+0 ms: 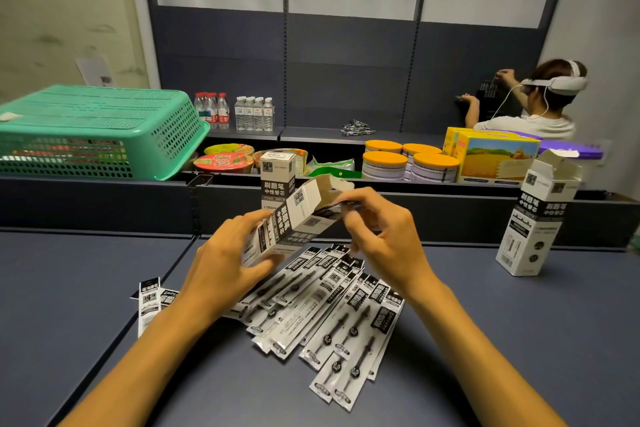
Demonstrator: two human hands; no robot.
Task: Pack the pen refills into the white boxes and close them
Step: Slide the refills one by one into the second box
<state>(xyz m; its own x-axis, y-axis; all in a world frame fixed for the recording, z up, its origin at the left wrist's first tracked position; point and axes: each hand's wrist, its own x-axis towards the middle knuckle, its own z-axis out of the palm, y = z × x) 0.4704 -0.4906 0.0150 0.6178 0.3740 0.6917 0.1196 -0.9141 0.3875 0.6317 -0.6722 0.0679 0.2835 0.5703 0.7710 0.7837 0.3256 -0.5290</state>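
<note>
While the left hand (230,253) gripped the tilted white box (294,218) above the table (519,340), the right hand (381,236) pinched pen refills (341,206) at its open upper end, with loose refill packets (329,315) lying directly beneath both hands.

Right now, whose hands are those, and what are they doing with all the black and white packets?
No robot here: a person wears a camera on the head, so you see their own two hands from above. The left hand holds a white box, tilted, with its top open. The right hand pinches a pen refill packet at the box's opening. More refill packets lie spread on the dark blue table. Another open white box stands to the right, and a closed one stands behind the hands. Far back, another person works at a shelf.
</note>
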